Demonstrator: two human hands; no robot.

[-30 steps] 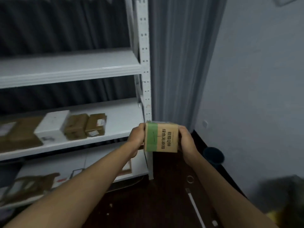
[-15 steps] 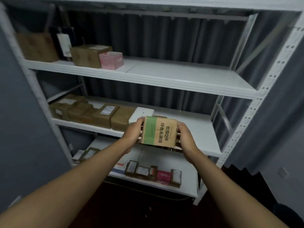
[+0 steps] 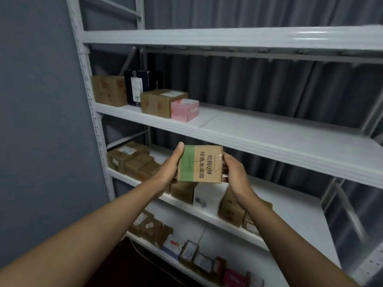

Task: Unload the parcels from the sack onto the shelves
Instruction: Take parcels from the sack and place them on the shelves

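You hold a brown parcel with a green band between both hands: left hand grips its left side, right hand its right. It sits in front of the white shelves. A pink box rests on the upper shelf beside brown cartons.

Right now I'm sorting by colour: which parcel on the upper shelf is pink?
The small pink box, rightmost in that row, beside the larger brown carton; the others are brown or dark.

Brown parcel with green band; white shelves.
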